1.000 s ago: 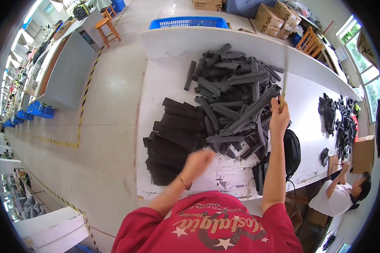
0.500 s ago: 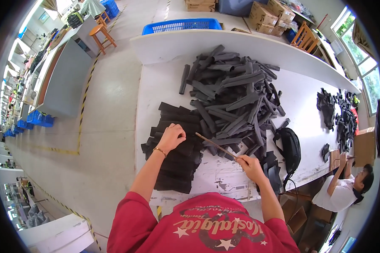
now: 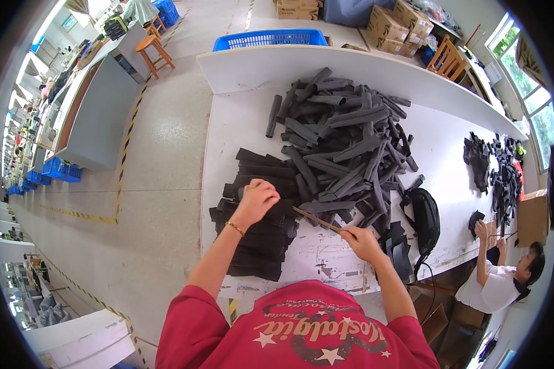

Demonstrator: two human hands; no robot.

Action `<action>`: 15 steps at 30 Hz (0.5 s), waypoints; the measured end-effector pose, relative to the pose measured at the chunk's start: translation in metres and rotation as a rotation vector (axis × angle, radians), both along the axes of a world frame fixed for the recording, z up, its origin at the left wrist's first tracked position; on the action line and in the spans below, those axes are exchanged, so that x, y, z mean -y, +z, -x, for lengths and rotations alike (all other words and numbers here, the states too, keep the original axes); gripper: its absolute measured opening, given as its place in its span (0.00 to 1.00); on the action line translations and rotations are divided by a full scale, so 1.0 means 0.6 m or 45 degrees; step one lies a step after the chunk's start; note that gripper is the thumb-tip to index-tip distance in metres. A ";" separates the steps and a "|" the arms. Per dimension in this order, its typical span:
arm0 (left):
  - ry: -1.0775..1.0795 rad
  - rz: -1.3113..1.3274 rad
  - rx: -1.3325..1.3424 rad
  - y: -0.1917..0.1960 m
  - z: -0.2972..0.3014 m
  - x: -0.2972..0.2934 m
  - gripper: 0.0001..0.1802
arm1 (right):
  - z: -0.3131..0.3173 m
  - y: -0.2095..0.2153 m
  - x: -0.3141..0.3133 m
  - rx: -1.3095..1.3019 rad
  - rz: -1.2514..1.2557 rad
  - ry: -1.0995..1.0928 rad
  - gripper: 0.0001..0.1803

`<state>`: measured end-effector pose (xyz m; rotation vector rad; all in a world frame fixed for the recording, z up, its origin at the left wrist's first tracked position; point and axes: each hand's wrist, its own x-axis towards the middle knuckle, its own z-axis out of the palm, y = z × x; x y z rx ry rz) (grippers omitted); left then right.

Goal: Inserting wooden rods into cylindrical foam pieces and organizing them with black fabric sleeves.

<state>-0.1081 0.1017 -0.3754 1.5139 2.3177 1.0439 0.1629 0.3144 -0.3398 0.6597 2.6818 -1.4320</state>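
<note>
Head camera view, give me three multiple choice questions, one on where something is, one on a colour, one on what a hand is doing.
1. Where does the left hand rest?
A. on the stack of flat black pieces
B. on the blue basket
C. on the black pouch

2. What colour is the basket beyond the white table?
A. red
B. blue
C. white

3. What is the right hand doing?
A. hanging empty
B. gripping a thin brown stick
C. holding scissors

Answers: 1 A, the hand lies on the stack at the table's left side. 2 B, its mesh wall is plainly blue. 3 B, the stick runs from its fingers toward the stack.
</note>
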 end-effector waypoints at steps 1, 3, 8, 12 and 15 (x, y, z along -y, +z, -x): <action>-0.024 -0.013 -0.022 0.001 -0.012 -0.005 0.02 | 0.019 0.007 0.016 0.092 0.033 0.002 0.14; -0.130 -0.060 -0.090 0.029 -0.071 -0.051 0.02 | 0.043 -0.043 0.045 -0.023 0.093 -0.043 0.14; 0.730 -0.678 0.048 0.094 -0.140 -0.057 0.20 | 0.063 -0.063 0.091 -0.132 0.765 -0.250 0.12; 0.702 -1.111 2.202 0.025 -0.145 -0.047 0.09 | 0.060 -0.074 0.141 -0.134 0.747 -0.277 0.10; 0.791 -1.209 2.253 0.021 -0.193 -0.071 0.11 | 0.079 -0.067 0.177 -0.254 0.508 -0.328 0.10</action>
